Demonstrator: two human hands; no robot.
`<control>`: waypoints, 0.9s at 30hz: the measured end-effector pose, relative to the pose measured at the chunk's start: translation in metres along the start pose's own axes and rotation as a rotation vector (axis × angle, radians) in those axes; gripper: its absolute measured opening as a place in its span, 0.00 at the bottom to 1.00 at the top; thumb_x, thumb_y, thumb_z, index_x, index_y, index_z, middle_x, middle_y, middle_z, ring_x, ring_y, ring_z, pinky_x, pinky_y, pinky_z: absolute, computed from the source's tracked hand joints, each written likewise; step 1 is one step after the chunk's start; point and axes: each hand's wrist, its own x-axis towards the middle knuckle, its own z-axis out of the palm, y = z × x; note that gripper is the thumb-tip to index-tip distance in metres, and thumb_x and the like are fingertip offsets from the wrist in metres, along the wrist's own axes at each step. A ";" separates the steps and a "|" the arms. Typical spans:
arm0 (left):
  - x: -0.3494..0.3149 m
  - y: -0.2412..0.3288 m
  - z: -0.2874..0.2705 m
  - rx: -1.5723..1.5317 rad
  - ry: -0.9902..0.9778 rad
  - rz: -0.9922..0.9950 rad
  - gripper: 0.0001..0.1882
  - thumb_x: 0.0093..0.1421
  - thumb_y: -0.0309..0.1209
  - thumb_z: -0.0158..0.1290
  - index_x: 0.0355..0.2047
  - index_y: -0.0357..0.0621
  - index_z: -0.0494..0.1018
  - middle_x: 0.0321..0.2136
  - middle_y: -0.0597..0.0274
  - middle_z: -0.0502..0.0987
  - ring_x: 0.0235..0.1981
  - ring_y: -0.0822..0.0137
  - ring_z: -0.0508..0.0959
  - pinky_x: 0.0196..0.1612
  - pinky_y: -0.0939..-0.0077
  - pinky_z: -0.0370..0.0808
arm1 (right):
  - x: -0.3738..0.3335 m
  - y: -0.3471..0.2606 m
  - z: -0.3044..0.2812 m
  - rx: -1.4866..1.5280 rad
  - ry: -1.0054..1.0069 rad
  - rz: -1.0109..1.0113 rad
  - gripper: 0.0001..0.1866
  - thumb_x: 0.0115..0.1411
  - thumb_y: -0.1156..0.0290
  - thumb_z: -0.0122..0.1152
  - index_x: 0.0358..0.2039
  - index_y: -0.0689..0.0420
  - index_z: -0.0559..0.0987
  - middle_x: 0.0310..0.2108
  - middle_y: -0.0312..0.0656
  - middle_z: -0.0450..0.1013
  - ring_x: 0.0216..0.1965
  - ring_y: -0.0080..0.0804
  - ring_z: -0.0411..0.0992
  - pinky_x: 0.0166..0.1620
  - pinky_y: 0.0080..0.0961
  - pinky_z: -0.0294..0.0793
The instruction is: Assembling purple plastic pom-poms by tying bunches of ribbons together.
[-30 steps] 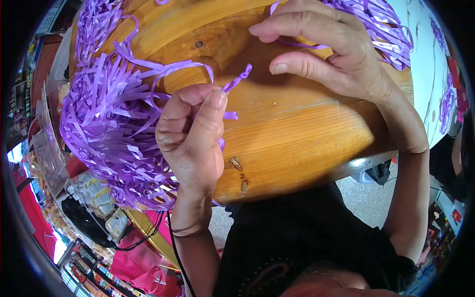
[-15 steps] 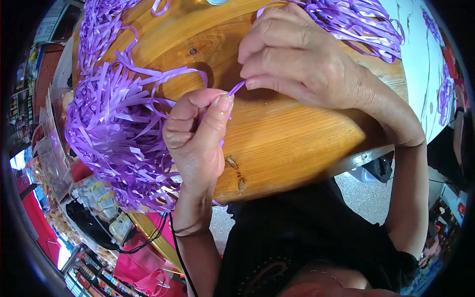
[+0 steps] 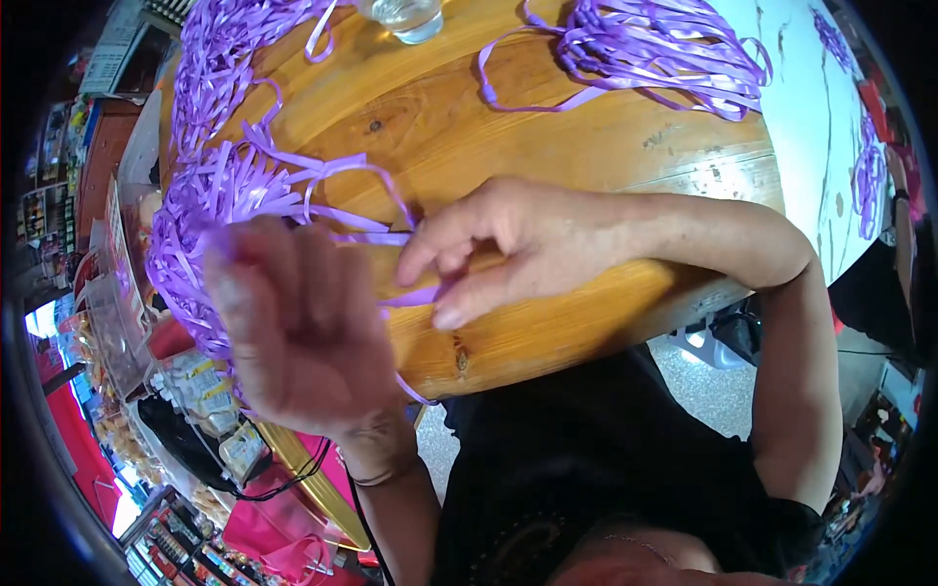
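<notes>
A large heap of loose purple ribbon [image 3: 230, 181] spreads along the left side of the wooden table. In front of its near part is my left hand [image 3: 303, 322], raised with the palm partly showing. Motion smears its fingers, and a purple blur at their tips cannot be made out. My right hand [image 3: 523, 244] hovers over the table with thumb and fingers apart. Close to its fingertips, a purple ribbon strand [image 3: 415, 296] stretches out from the heap. A bundle of knotted purple ribbon loops [image 3: 664, 63] lies at the far right.
A clear glass [image 3: 415, 21] stands at the far edge of view on the wooden table [image 3: 625, 146]. To the right is a white marbled table [image 3: 801, 127] with more purple ribbon. Clear plastic containers and packets [image 3: 200, 391] crowd the left. A thin black cable hangs near my left forearm.
My hands were pinching a purple strand between them; the right has let go. The left moved left and nearer, the right came down from the far loop bundle. The glass shows more fully.
</notes>
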 end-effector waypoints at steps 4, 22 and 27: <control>0.004 0.020 -0.009 -0.129 0.054 0.092 0.09 0.64 0.31 0.41 0.35 0.37 0.65 0.16 0.72 0.53 0.16 0.78 0.53 0.16 0.83 0.52 | -0.042 -0.004 -0.026 -0.108 0.258 -0.072 0.09 0.58 0.74 0.56 0.38 0.61 0.77 0.27 0.34 0.71 0.30 0.16 0.67 0.33 0.14 0.66; -0.017 -0.068 0.024 0.610 0.004 -0.115 0.17 0.59 0.31 0.50 0.45 0.34 0.66 0.39 0.59 0.71 0.40 0.72 0.69 0.42 0.80 0.67 | -0.064 0.004 -0.021 -0.849 0.556 -0.563 0.16 0.48 0.77 0.63 0.39 0.64 0.75 0.28 0.42 0.70 0.30 0.36 0.70 0.31 0.27 0.71; -0.029 -0.065 0.009 0.380 0.102 -0.476 0.09 0.58 0.27 0.51 0.38 0.38 0.71 0.32 0.65 0.72 0.33 0.77 0.69 0.38 0.84 0.65 | -0.072 0.002 -0.029 -0.883 0.723 -0.521 0.14 0.49 0.76 0.62 0.38 0.63 0.76 0.22 0.39 0.71 0.21 0.30 0.68 0.27 0.22 0.69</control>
